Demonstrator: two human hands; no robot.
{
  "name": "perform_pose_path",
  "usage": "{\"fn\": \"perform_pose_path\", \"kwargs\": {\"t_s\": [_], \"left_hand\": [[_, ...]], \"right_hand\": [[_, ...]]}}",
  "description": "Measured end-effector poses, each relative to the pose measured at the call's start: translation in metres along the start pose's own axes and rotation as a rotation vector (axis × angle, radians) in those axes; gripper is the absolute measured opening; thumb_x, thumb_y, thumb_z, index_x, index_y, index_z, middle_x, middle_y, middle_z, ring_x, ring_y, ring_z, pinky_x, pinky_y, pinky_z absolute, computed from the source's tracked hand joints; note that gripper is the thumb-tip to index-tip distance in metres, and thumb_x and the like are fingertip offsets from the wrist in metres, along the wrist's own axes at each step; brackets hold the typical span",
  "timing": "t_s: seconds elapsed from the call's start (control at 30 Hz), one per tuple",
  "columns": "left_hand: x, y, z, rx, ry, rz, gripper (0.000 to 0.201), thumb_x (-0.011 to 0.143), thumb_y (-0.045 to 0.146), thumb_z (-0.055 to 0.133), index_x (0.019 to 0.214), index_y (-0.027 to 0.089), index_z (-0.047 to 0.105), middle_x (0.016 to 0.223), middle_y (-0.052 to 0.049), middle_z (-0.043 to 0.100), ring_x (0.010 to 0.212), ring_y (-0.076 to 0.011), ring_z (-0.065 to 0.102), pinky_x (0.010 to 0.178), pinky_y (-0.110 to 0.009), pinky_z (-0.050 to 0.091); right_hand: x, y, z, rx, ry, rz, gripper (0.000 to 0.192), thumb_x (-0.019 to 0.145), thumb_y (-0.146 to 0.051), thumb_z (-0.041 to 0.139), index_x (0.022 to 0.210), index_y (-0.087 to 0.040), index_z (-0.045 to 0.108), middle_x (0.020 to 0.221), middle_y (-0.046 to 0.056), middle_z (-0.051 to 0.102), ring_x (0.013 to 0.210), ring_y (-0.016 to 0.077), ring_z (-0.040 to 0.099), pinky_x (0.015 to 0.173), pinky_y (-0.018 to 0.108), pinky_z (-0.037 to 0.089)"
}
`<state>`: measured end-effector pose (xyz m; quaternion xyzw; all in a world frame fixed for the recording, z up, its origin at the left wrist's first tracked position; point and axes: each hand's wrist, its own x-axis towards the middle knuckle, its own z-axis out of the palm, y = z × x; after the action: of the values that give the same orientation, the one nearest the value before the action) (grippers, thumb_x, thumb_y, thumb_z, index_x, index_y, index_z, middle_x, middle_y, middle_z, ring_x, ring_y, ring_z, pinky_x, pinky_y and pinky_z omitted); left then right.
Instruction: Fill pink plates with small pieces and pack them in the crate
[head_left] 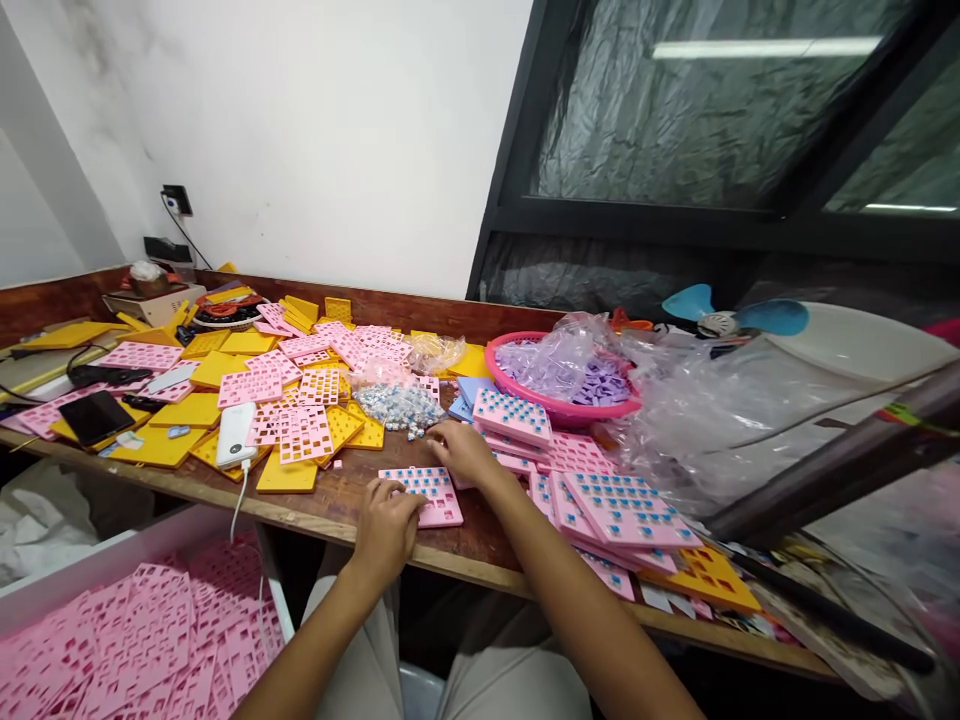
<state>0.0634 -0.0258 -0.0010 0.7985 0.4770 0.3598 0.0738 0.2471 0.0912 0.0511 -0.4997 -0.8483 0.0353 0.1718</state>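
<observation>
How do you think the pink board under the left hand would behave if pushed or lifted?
The pink board would probably stay stiff when lifted, since its edges look straight. If pushed, it would likely slide rather than tip, as it lies flat on the table.

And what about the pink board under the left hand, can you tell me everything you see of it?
The pink board is a flat, roughly rectangular piece that looks like plastic. Small blue pieces sit in rows on it, while some square holes nearer the person look empty. It lies flat on the wooden table, near the front edge. The left hand rests over its left side, hiding part of it.
</observation>
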Motion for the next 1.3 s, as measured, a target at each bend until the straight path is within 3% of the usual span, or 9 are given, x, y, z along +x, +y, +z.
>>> {"fn": "perform_pose_path", "kwargs": {"t_s": [0.1,0.33,0.43,0.53,0.7,0.9,1.1,1.2,1.3], "left_hand": [[0.000,0.000,0.001,0.002,0.008,-0.023,0.025,0.090,0.014,0.056,0.102,0.026,0.075,0.091,-0.007,0.073,0.102,-0.0264,0.057,0.104,-0.050,0.036],[0.014,-0.012,-0.006,-0.172,-0.047,-0.180,0.012,0.083,0.019,0.067,0.087,0.025,0.076,0.090,-0.005,0.071,0.097,-0.0243,0.058,0.093,-0.044,0.044],[0.010,-0.012,-0.004,-0.144,0.009,-0.135,0.015,0.088,0.020,0.064,0.095,0.025,0.076,0.093,-0.006,0.071,0.096,-0.0239,0.059,0.092,-0.043,0.045],[0.004,-0.009,-0.001,-0.040,0.024,0.007,0.020,0.093,0.017,0.056,0.101,0.024,0.073,0.093,-0.006,0.073,0.097,-0.0231,0.060,0.102,-0.048,0.042],[-0.001,0.004,0.002,0.226,-0.082,0.146,0.024,0.096,0.014,0.047,0.102,0.023,0.068,0.093,-0.008,0.071,0.099,-0.0259,0.060,0.112,-0.055,0.035],[-0.002,0.018,0.003,0.281,-0.184,0.217,0.027,0.094,0.008,0.042,0.103,0.018,0.066,0.104,-0.013,0.069,0.103,-0.0267,0.060,0.113,-0.051,0.037],[0.015,-0.007,-0.015,0.023,-0.152,0.068,0.023,0.092,0.021,0.055,0.110,0.023,0.069,0.099,-0.009,0.070,0.100,-0.0254,0.060,0.098,-0.044,0.046],[0.045,-0.032,-0.019,-0.111,-0.053,-0.082,0.021,0.091,0.024,0.057,0.108,0.021,0.070,0.104,-0.007,0.072,0.095,-0.0217,0.063,0.088,-0.036,0.049],[0.081,-0.051,-0.022,-0.117,-0.021,-0.134,0.018,0.089,0.022,0.059,0.102,0.018,0.072,0.100,-0.007,0.073,0.091,-0.0197,0.064,0.085,-0.033,0.049]], "right_hand": [[0.033,0.003,0.014,-0.081,-0.035,0.143,0.013,0.085,-0.025,0.069,0.096,-0.019,0.072,0.103,0.012,0.073,0.098,0.0254,0.066,0.081,0.030,0.045],[0.060,0.001,0.036,-0.027,-0.058,0.138,0.004,0.084,-0.019,0.070,0.086,-0.018,0.073,0.097,0.010,0.074,0.094,0.0229,0.068,0.081,0.029,0.047],[0.050,0.002,0.033,0.049,-0.082,0.073,0.007,0.083,-0.015,0.070,0.087,-0.020,0.075,0.090,0.005,0.075,0.089,0.0188,0.069,0.079,0.025,0.048],[0.031,0.007,0.026,0.208,-0.043,-0.012,0.011,0.085,-0.014,0.068,0.091,-0.020,0.075,0.092,0.003,0.076,0.086,0.0168,0.069,0.080,0.026,0.049],[-0.011,0.015,0.006,0.418,0.038,-0.079,0.010,0.082,-0.019,0.070,0.091,-0.018,0.076,0.093,0.007,0.074,0.086,0.0205,0.067,0.080,0.031,0.051],[-0.058,0.010,0.000,0.493,0.060,-0.111,0.020,0.085,-0.016,0.063,0.100,-0.021,0.075,0.100,0.008,0.072,0.092,0.0218,0.066,0.084,0.035,0.051],[-0.073,0.008,0.006,0.604,0.097,-0.040,0.016,0.082,-0.012,0.061,0.091,-0.019,0.071,0.092,0.005,0.071,0.081,0.0180,0.065,0.074,0.029,0.051],[-0.073,0.010,0.003,0.621,0.074,-0.042,0.016,0.081,-0.010,0.061,0.089,-0.020,0.071,0.093,0.004,0.072,0.081,0.0178,0.065,0.073,0.028,0.051],[-0.077,0.012,-0.001,0.613,0.013,-0.092,0.019,0.081,-0.009,0.062,0.090,-0.021,0.074,0.095,0.004,0.074,0.087,0.0194,0.067,0.081,0.031,0.052]]}}
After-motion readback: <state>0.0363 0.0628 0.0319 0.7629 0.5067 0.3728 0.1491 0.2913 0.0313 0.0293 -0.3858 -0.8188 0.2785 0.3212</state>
